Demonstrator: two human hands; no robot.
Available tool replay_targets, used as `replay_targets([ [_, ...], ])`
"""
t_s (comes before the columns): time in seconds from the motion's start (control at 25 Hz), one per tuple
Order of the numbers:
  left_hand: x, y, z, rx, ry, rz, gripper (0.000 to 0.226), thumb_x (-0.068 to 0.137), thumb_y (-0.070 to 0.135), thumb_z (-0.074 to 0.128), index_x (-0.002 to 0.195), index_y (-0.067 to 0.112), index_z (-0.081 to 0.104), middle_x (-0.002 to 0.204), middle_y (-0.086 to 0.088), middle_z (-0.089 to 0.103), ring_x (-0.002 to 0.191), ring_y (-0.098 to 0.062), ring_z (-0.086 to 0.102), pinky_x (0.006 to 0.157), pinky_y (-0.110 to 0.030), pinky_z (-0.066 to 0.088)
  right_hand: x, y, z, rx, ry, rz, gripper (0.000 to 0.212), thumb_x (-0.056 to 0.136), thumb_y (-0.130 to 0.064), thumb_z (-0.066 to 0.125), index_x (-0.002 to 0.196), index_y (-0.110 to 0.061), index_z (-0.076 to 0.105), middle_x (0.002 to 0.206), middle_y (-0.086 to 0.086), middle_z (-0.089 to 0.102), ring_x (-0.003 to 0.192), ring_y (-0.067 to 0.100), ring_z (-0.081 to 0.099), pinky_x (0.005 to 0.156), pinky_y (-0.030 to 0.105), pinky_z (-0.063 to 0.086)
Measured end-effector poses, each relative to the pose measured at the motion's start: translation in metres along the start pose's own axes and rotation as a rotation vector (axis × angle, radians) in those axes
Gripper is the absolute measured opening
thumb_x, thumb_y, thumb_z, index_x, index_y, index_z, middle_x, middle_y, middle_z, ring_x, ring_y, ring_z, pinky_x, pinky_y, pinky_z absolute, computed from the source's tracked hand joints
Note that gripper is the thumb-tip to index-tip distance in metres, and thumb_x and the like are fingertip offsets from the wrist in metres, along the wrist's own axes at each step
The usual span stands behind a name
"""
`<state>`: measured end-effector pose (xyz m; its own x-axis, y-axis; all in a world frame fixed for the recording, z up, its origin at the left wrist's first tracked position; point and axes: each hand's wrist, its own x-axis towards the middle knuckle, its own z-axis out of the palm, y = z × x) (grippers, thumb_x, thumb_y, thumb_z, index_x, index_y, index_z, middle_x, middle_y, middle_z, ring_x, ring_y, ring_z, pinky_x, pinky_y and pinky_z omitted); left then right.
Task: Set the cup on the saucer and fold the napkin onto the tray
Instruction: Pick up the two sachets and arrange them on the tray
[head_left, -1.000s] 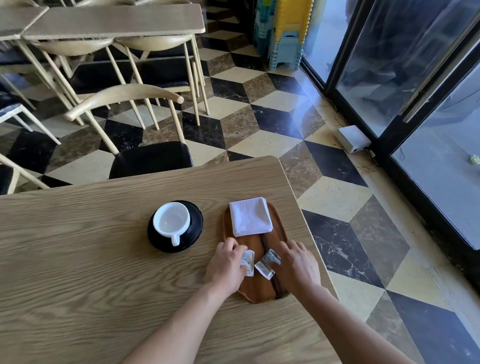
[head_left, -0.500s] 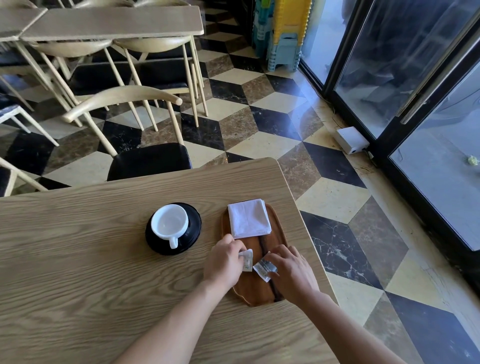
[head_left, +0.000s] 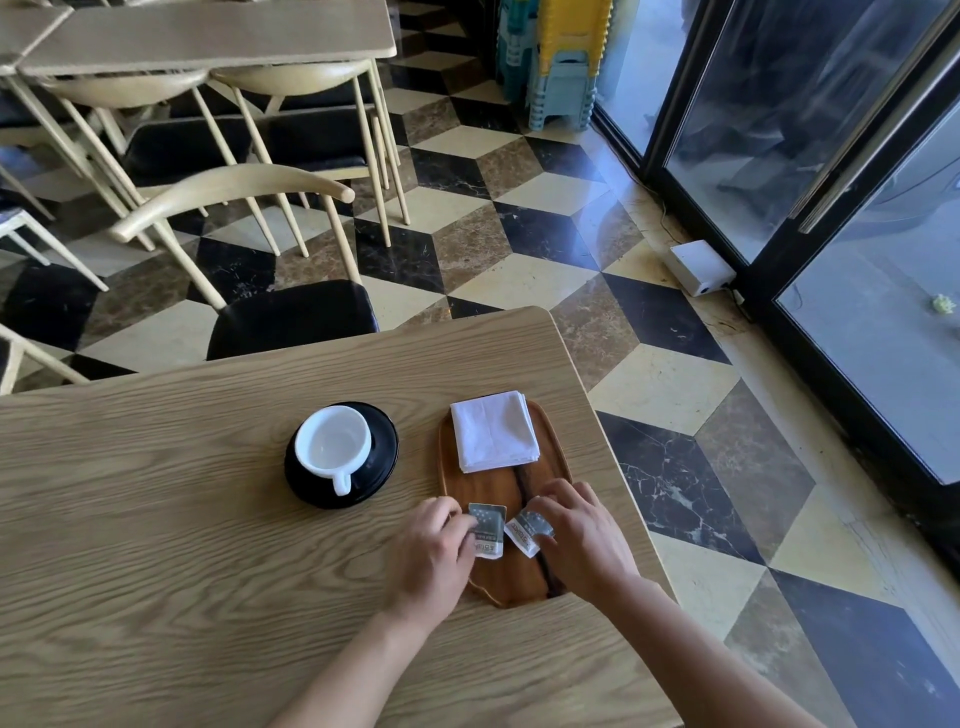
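A white cup (head_left: 332, 444) stands on a black saucer (head_left: 376, 452), its handle pointing toward me. To the right lies an oval wooden tray (head_left: 498, 486) with a folded white napkin (head_left: 493, 431) on its far end. On the tray's near half lie two small grey-and-white sachets. My left hand (head_left: 434, 558) pinches the left sachet (head_left: 488, 530) at its left edge. My right hand (head_left: 582, 538) has its fingertips on the right sachet (head_left: 527, 530).
The light wooden table (head_left: 156, 519) ends just right of the tray, with tiled floor beyond. A black-seated chair (head_left: 291, 317) is tucked at the far edge. More tables and chairs stand behind, glass doors on the right.
Both hands shifted slightly while handling the sachets on the tray; the left sachet now lies flatter and more exposed. Cup, saucer and napkin have not moved.
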<state>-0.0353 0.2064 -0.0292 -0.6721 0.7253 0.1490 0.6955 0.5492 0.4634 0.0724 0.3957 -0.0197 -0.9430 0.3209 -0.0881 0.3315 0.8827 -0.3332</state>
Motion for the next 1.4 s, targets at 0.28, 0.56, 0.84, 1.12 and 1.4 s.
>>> replay_targets([
  [0.28,0.016,-0.001,0.004,0.085,-0.195,0.012,0.037,0.078,0.035,0.074,0.112,0.022,0.068,0.101,0.007,0.059,0.098,-0.017,0.052,0.083,-0.038,0.050,0.002,-0.004,-0.001,-0.070,-0.050,0.065,0.020,0.088,-0.036,0.066,0.099,-0.020,0.065,0.107,-0.003,0.057,0.102,0.023,0.051,0.078,0.037,0.050],
  [0.56,0.015,-0.003,0.009,0.104,-0.163,0.030,0.037,0.075,0.035,0.075,0.110,0.024,0.067,0.111,0.007,0.061,0.106,-0.016,0.056,0.081,-0.035,0.052,0.002,-0.009,0.004,0.047,0.001,0.178,0.016,0.088,-0.031,0.064,0.095,-0.019,0.058,0.099,-0.003,0.054,0.096,0.023,0.054,0.065,0.039,0.053],
  [0.84,0.018,0.000,0.009,0.132,-0.166,0.024,0.032,0.077,0.042,0.070,0.105,0.026,0.068,0.097,0.009,0.056,0.092,-0.014,0.052,0.080,-0.033,0.049,0.017,-0.014,0.012,0.132,0.054,0.251,0.026,0.086,-0.026,0.071,0.080,-0.012,0.049,0.083,-0.003,0.048,0.068,0.020,0.048,0.058,0.029,0.036],
  [1.12,0.024,0.003,0.008,0.158,-0.229,-0.068,0.047,0.081,0.032,0.075,0.125,0.025,0.061,0.103,0.007,0.059,0.097,-0.016,0.052,0.087,-0.034,0.045,0.009,-0.011,0.012,0.181,0.067,0.254,0.017,0.084,-0.019,0.072,0.094,-0.011,0.062,0.094,0.002,0.055,0.087,0.027,0.058,0.068,0.033,0.048],
  [1.4,0.041,0.011,-0.005,0.082,-0.200,-0.444,0.028,0.082,0.050,0.062,0.096,0.026,0.065,0.092,0.008,0.066,0.090,-0.016,0.060,0.086,-0.037,0.040,0.010,-0.010,0.011,0.165,0.039,0.247,0.017,0.086,-0.022,0.069,0.096,-0.012,0.059,0.097,0.000,0.052,0.094,0.025,0.056,0.071,0.031,0.044],
])
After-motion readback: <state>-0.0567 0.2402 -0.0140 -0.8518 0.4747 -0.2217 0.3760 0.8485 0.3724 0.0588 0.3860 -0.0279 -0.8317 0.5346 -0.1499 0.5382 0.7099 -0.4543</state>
